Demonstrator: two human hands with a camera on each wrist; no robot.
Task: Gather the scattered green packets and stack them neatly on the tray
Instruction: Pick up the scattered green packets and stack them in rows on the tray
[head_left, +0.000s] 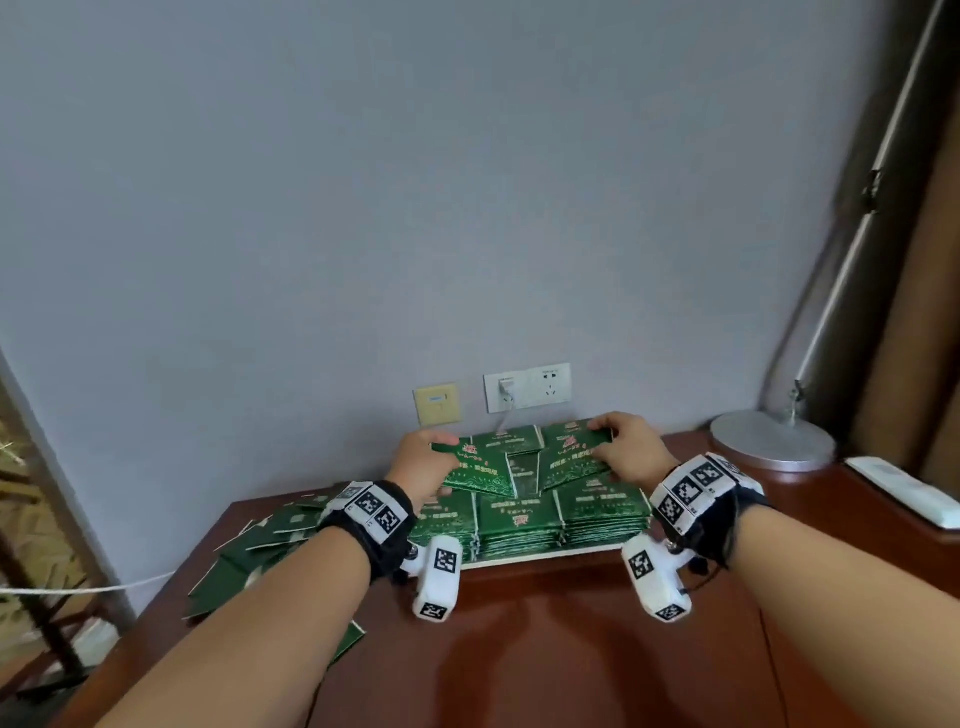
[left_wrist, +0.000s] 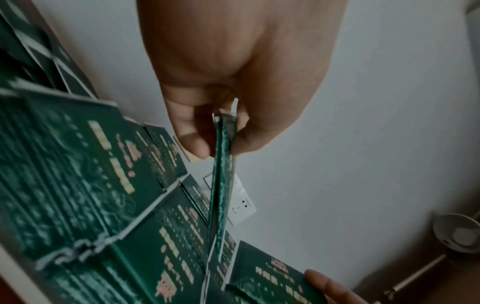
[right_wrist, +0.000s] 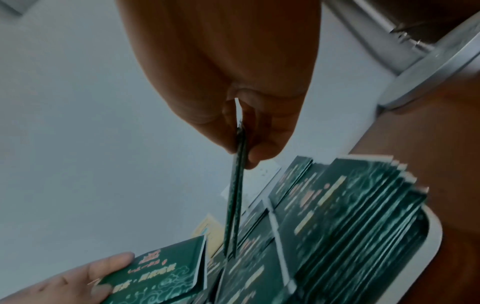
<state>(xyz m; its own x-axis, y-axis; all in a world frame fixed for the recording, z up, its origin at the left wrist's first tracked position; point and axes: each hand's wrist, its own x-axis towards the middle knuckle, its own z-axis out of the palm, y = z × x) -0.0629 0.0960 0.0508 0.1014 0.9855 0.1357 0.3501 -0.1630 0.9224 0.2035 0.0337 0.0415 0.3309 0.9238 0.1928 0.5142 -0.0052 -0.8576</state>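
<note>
A: Pinching, both sides. Left hand (head_left: 423, 462) fingers (left_wrist: 191, 131) and thumb clamped narrow on a thin bundle of green packets (head_left: 480, 475), seen edge-on in the left wrist view. Right hand (head_left: 631, 452) fingers (right_wrist: 262, 152) likewise closed tight on a second bundle (head_left: 571, 457).

B: Position of the bundles?

A: Both raised just above the stacks (head_left: 561, 519), tilted toward each other over the middle. Stacks in neat rows on the white tray (head_left: 545, 555), near the wall end of the counter (head_left: 545, 649).

B: Loose ones?

A: Scattered packets (head_left: 249, 551) in an overlapping heap at the left edge of the counter, beside the tray; one more (head_left: 348, 642) partly hidden under the left forearm.

B: Beyond that?

A: Round lamp base (head_left: 771, 439) at the right rear corner, white remote (head_left: 904, 491) nearer the right edge. Wall sockets (head_left: 527, 387) behind the tray, cord plugged in; beige plate (head_left: 436, 404) beside them.
</note>
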